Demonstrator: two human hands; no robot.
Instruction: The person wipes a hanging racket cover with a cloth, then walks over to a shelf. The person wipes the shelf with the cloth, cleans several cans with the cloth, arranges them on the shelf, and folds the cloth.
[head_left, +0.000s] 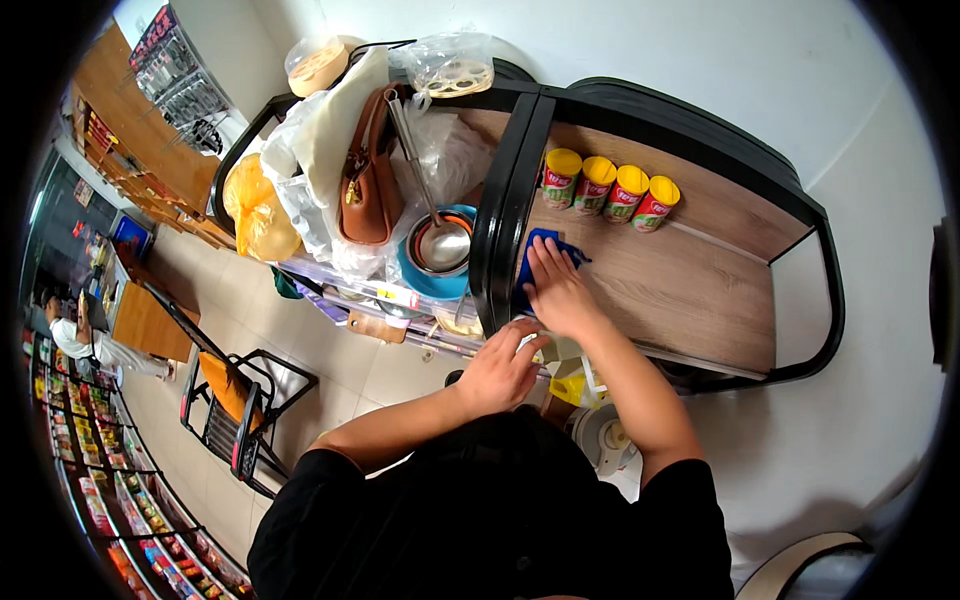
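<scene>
My right hand (556, 291) lies flat on a blue cloth (541, 238), pressing it to the wood-grain shelf board (675, 292) beside the black dividing frame (504, 225). Most of the cloth's lower part is under my palm and fingers. Lower and to the left, my left hand (499, 369) hovers by the shelf's front edge with its fingers curled. Whether anything is between those fingers I cannot tell. Behind the cloth, several canisters (598, 186) with yellow lids and red-and-green labels stand upright in a row near the back panel.
Left of the divider sit a brown leather handbag (370, 196), a steel ladle (444, 246), a blue basin (431, 283) and an orange plastic bag (259, 210). A yellow bag (571, 390) is below the shelf front. A folding chair (240, 409), snack racks (127, 480) and another person (75, 336) are farther left.
</scene>
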